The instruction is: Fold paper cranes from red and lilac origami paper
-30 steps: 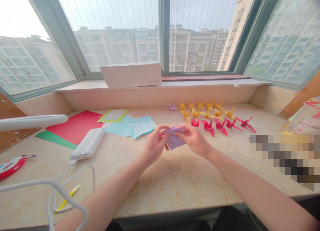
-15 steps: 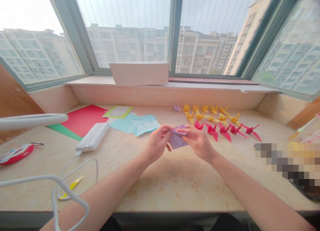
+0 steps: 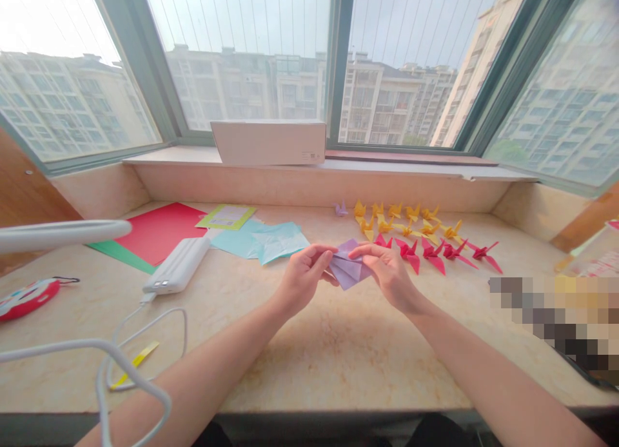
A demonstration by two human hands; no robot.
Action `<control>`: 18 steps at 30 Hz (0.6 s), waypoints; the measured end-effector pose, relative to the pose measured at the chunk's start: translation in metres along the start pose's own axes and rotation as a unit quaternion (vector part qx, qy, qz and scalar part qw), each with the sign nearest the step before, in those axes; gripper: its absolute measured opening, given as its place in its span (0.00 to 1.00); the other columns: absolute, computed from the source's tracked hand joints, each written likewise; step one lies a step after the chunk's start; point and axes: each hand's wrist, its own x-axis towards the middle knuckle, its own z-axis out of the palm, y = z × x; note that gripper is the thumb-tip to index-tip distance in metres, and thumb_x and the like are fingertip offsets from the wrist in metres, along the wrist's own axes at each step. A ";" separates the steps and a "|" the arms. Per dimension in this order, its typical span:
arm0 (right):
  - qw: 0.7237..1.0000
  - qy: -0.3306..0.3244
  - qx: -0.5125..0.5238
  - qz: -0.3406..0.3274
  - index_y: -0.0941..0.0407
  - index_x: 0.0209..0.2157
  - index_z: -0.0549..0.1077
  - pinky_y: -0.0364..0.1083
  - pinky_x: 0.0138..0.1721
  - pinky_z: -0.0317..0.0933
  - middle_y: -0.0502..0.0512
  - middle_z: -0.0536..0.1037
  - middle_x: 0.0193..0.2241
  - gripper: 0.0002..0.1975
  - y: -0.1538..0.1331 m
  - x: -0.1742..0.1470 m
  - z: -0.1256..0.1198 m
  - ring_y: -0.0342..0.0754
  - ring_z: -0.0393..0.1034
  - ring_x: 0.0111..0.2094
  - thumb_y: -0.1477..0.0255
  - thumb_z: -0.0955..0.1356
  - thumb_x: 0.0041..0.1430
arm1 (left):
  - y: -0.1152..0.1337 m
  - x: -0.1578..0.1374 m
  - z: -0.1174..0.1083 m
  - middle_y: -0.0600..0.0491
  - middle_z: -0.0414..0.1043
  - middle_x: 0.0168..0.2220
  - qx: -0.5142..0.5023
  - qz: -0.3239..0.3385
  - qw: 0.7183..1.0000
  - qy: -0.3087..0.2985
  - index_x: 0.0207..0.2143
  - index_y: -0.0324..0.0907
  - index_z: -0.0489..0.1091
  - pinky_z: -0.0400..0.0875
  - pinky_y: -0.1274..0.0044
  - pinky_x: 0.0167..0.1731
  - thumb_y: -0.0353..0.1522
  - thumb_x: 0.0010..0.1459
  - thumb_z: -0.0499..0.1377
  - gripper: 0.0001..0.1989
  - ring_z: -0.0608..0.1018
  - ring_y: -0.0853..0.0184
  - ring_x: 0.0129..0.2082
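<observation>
A folded sheet of purple origami paper (image 3: 349, 274) is held up above the counter between my two hands. My left hand (image 3: 308, 276) pinches its left corner between thumb and fingers. On the other side, my right hand (image 3: 387, 269) grips the right part, its index finger lying along the upper fold. Creases and layered flaps show on the face of the paper. Just behind my right hand stand several pink paper cranes (image 3: 434, 253), with rows of yellow paper cranes (image 3: 385, 224) farther back. One small lilac crane (image 3: 341, 209) sits left of the yellow ones.
Left of my hands lie light blue sheets (image 3: 280, 240), a yellow-green packet (image 3: 227, 216), red paper (image 3: 162, 231) and a white power bank (image 3: 178, 265) with a looped white cable (image 3: 186, 324). A white box (image 3: 271, 142) stands on the sill. A blurred-out dark object (image 3: 556, 331) is at right.
The purple paper has been tilted and its flaps spread, so more of its folded face shows. My right fingers have shifted along its upper edge. Both hands keep their hold.
</observation>
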 end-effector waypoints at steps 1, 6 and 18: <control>1.000 -0.010 0.001 0.009 0.55 0.36 0.79 0.46 0.39 0.66 0.54 0.78 0.37 0.11 0.000 0.000 0.000 0.49 0.73 0.38 0.67 0.65 0.61 | 0.000 0.000 0.000 0.53 0.74 0.26 0.006 0.003 1.000 0.001 0.38 0.36 0.73 0.78 0.75 0.24 0.43 0.57 0.62 0.18 0.78 0.69 0.24; 1.000 0.005 -0.014 0.019 0.55 0.36 0.78 0.47 0.39 0.68 0.55 0.79 0.36 0.11 0.005 0.003 0.003 0.49 0.73 0.38 0.62 0.72 0.55 | 0.002 0.000 0.002 0.53 0.75 0.28 0.000 0.009 1.000 -0.008 0.39 0.38 0.69 0.79 0.74 0.25 0.43 0.57 0.62 0.17 0.78 0.68 0.26; 1.000 -0.011 -0.001 -0.029 0.53 0.38 0.78 0.48 0.50 0.67 0.55 0.72 0.49 0.08 0.014 0.004 0.005 0.49 0.72 0.48 0.64 0.71 0.58 | 0.001 0.001 -0.002 0.50 0.77 0.24 0.030 -0.044 0.999 -0.009 0.35 0.35 0.73 0.76 0.77 0.22 0.45 0.58 0.61 0.19 0.79 0.67 0.21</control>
